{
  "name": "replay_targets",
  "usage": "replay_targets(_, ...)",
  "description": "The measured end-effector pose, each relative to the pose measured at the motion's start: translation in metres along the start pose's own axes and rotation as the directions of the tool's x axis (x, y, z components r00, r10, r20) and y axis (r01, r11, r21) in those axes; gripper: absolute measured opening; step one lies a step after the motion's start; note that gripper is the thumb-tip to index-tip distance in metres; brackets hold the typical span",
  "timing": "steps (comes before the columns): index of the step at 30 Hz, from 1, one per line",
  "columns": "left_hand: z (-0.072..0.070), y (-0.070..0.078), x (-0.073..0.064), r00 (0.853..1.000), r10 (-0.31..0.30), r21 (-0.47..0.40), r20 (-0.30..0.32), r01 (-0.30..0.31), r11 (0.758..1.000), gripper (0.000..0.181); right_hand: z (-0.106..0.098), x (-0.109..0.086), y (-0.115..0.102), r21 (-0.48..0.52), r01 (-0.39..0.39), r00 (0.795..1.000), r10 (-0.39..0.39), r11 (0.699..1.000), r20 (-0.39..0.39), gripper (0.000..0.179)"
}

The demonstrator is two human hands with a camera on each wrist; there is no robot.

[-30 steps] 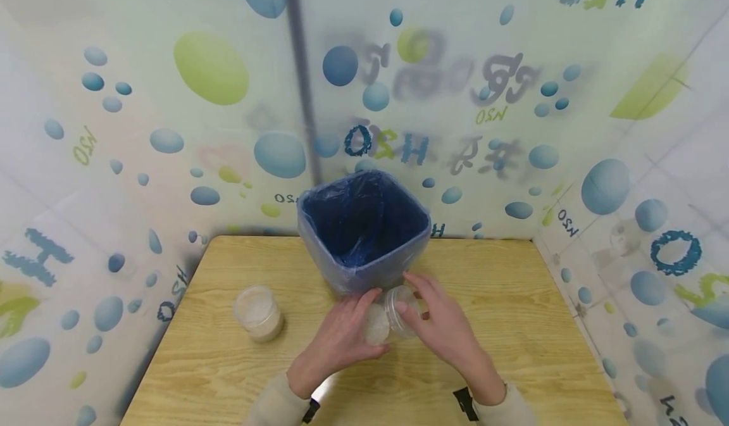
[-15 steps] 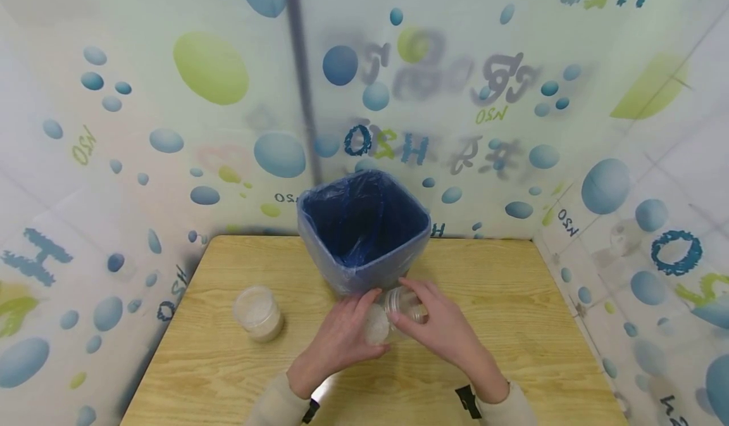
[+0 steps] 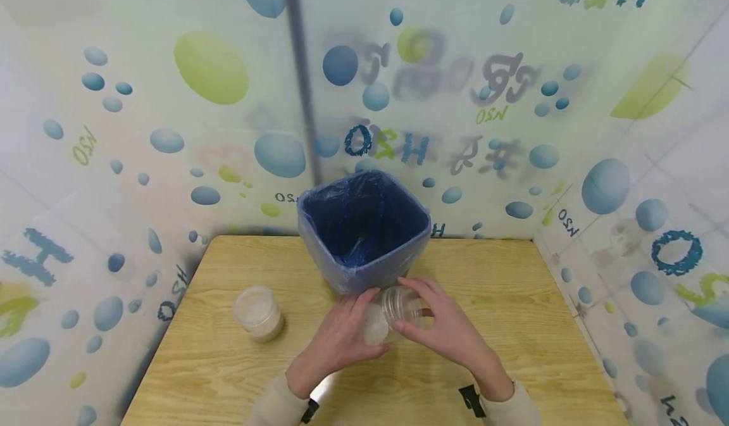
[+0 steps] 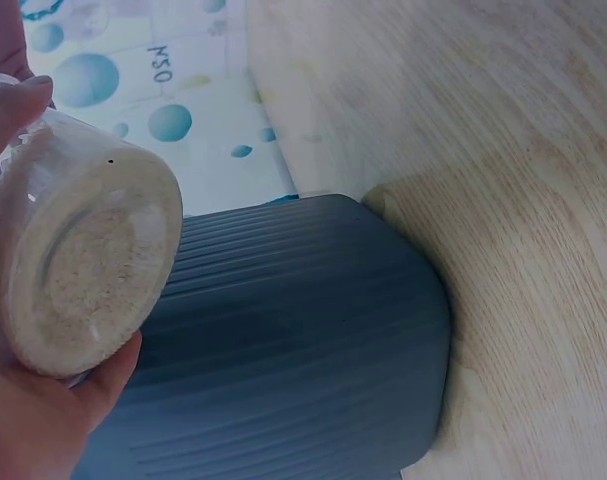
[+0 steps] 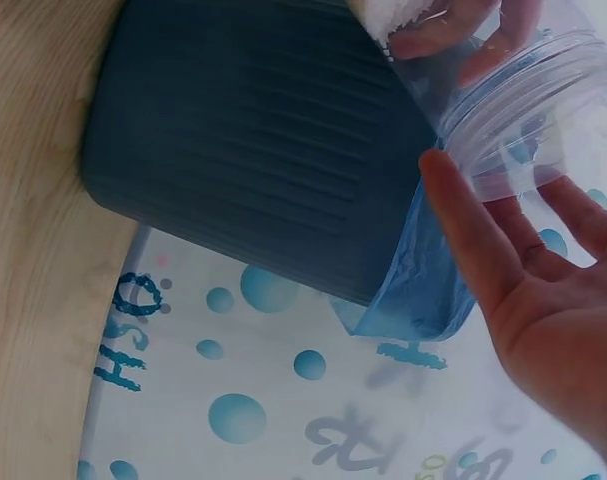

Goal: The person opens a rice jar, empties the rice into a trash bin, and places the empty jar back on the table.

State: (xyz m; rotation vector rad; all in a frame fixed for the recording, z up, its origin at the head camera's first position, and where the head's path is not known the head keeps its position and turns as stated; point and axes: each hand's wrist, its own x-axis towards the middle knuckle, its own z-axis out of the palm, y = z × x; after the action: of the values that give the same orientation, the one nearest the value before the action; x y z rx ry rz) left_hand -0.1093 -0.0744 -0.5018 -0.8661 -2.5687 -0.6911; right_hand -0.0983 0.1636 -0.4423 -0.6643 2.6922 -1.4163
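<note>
A clear jar [image 3: 376, 325] lies tilted in front of the bin. Its base faces my left hand [image 3: 335, 336], whose fingers and thumb grip that end. Pale granules show through the base of the jar [image 4: 93, 260] in the left wrist view. My right hand [image 3: 450, 328] holds the clear threaded mouth end between thumb and fingers. In the right wrist view the ridged neck of the jar [image 5: 523, 95] sits above the right thumb. Whether a clear lid is on the mouth is hard to tell through the plastic.
Right behind the hands stands a bin [image 3: 336, 264] with a blue liner bag over its rim. A second clear jar [image 3: 258, 313] with pale contents stands on the wooden table [image 3: 501, 274] to the left. A patterned curtain [image 3: 228, 160] encloses the back and sides.
The right hand's fingers have shifted around the jar's mouth, and the hand has drawn slightly toward the front right. The left hand has barely moved. Bin and second jar are unchanged.
</note>
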Motion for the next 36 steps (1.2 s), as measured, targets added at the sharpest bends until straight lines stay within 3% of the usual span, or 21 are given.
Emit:
replay_targets(10, 0.001, -0.002, -0.002, 1.0, -0.01, -0.058, -0.028, 0.009, 0.998, 0.101, -0.002, -0.003, 0.015, 0.194, 0.098, 0.995, -0.09, 0.976, -0.047, 0.062)
replay_targets(17, 0.0, -0.003, -0.003, 0.999, -0.009, -0.084, -0.042, 0.005, 0.996, 0.101, -0.009, -0.004, 0.031, 0.266, 0.05, 0.994, -0.022, 0.963, -0.106, 0.06)
replay_targets(24, -0.001, -0.004, -0.004, 0.997, 0.003, -0.095, -0.075, -0.01, 0.995, 0.103, -0.011, -0.002, 0.056, 0.246, 0.014, 0.993, 0.015, 0.969, -0.116, 0.061)
replay_targets(30, -0.001, -0.005, -0.005, 0.997, 0.008, -0.102, -0.083, -0.017, 0.995, 0.104, -0.004, 0.0, 0.084, 0.2, -0.075, 0.992, 0.094, 0.977, -0.089, 0.062)
replay_targets(33, -0.001, -0.005, -0.005, 0.997, 0.006, -0.099, -0.081, -0.014, 0.995, 0.104, 0.002, 0.001, 0.1, 0.118, -0.137, 0.988, 0.144, 0.984, -0.053, 0.065)
replay_targets(36, -0.001, -0.005, -0.005, 0.996, 0.009, -0.093, -0.084, -0.017, 0.996, 0.105, 0.01, 0.002, 0.115, -0.029, -0.193, 0.981, 0.192, 0.981, -0.023, 0.07)
